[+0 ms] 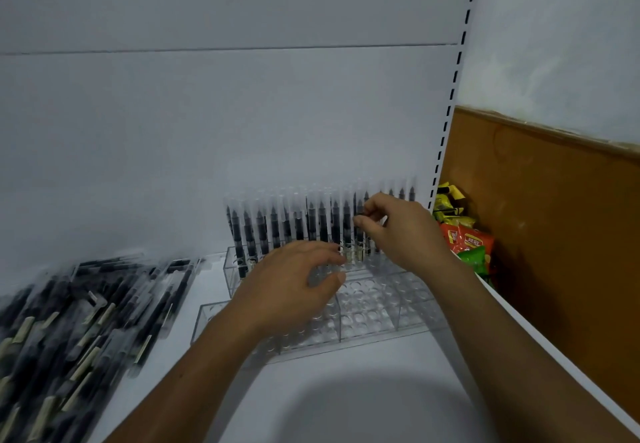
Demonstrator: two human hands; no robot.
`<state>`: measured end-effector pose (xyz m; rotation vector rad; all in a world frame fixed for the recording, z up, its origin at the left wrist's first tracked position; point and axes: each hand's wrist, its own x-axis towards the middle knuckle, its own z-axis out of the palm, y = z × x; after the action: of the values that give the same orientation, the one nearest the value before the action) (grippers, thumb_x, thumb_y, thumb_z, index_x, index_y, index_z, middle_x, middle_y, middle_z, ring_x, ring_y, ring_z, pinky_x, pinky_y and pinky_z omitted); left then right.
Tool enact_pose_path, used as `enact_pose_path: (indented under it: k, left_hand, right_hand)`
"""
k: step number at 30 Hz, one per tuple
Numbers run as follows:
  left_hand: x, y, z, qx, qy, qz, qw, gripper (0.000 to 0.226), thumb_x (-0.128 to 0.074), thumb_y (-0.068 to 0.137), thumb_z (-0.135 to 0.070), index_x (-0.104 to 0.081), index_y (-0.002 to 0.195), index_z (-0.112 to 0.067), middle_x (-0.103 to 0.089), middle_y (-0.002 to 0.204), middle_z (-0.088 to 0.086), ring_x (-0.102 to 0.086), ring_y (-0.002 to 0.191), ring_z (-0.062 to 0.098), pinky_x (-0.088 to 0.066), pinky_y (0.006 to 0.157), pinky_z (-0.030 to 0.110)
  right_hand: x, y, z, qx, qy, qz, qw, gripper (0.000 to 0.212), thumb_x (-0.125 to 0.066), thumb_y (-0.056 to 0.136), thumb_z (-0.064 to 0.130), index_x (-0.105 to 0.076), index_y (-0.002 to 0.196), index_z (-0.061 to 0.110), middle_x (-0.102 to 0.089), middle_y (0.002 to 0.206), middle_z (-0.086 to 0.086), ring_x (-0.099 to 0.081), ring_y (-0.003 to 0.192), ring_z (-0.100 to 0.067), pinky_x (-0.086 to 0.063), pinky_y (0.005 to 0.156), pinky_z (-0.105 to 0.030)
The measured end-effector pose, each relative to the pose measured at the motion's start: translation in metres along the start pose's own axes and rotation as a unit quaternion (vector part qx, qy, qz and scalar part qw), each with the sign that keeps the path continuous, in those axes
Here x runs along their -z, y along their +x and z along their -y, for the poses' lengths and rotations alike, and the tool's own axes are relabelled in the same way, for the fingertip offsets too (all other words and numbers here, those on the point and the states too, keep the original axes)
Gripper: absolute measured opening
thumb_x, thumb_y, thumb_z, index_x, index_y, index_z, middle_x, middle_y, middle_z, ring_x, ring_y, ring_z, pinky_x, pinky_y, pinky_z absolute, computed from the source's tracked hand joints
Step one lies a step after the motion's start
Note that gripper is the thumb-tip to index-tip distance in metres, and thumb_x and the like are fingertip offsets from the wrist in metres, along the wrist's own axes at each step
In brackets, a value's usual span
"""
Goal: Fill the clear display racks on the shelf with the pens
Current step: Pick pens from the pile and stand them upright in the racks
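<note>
A clear stepped display rack (377,307) with rows of round holes stands on the white shelf (346,390) against the back panel. Several black pens with clear caps (277,231) stand upright in its rear rows. My right hand (398,231) pinches one upright pen (360,215) near its cap in the back row. My left hand (294,286) hovers over the rack's middle with fingers curved around a clear cap or pen end; the thing is hard to make out. A pile of loose black pens (76,325) lies at the left.
The shelf's slotted upright (450,103) bounds the right side. Behind it, colourful snack packets (464,234) sit against a brown board (554,234). The white back panel (207,131) rises close behind the rack. The shelf's front right edge (554,349) runs diagonally.
</note>
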<state>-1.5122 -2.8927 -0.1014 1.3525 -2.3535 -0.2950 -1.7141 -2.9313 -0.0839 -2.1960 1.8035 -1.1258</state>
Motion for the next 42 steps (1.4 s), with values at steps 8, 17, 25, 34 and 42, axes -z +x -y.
enact_pose_path:
  k: [8,17,25,34,42]
  left_hand:
    - [0.005,-0.004,-0.007,-0.002,0.002,0.003,1.0,0.038,-0.042,0.094,-0.056,-0.055,0.128,-0.043,-0.041,0.142,-0.029,-0.033,0.13,-0.005,-0.029,0.112,0.031]
    - [0.041,-0.034,-0.002,0.03,-0.028,-0.053,0.998,0.036,-0.049,0.094,-0.051,-0.056,0.128,-0.04,-0.052,0.132,-0.025,-0.046,0.117,-0.005,-0.04,0.103,0.025]
    - [0.087,-0.15,0.055,0.152,-0.062,-0.213,0.963,0.02,-0.058,0.092,-0.038,-0.065,0.112,-0.039,-0.06,0.113,-0.028,-0.054,0.108,-0.008,-0.04,0.089,0.013]
    - [0.078,-0.263,0.083,0.253,0.0,-0.223,0.942,0.049,-0.059,0.082,-0.056,-0.053,0.128,-0.04,-0.043,0.123,-0.033,-0.038,0.114,-0.013,-0.029,0.091,0.004]
    - [0.068,-0.278,0.083,0.263,0.008,-0.209,0.942,0.047,-0.067,0.084,-0.044,-0.056,0.129,-0.036,-0.049,0.138,-0.02,-0.044,0.126,0.0,-0.038,0.106,0.028]
  right_hand:
    - [0.011,-0.004,0.007,-0.035,-0.024,0.035,0.999,0.022,-0.059,0.094,0.043,-0.063,0.109,0.026,-0.069,0.101,0.008,-0.061,0.089,-0.016,-0.048,0.072,-0.028]
    - [0.041,-0.021,0.026,-0.029,-0.1,0.048,0.993,0.028,-0.054,0.094,0.05,-0.066,0.11,0.029,-0.068,0.096,0.012,-0.061,0.088,-0.013,-0.054,0.076,-0.032]
    - [0.0,-0.077,0.131,0.121,0.046,0.166,0.978,0.024,-0.057,0.093,0.049,-0.066,0.111,0.036,-0.06,0.089,0.025,-0.057,0.082,0.004,-0.047,0.076,-0.017]
    - [-0.091,-0.141,0.196,0.258,0.045,0.262,0.929,0.041,-0.05,0.094,0.054,-0.049,0.133,0.041,-0.051,0.123,0.015,-0.054,0.093,-0.008,-0.035,0.073,-0.026]
    - [-0.11,-0.149,0.202,0.284,0.061,0.252,0.923,0.024,-0.044,0.094,0.06,-0.056,0.103,0.041,-0.051,0.087,0.016,-0.052,0.073,-0.005,-0.033,0.057,-0.021]
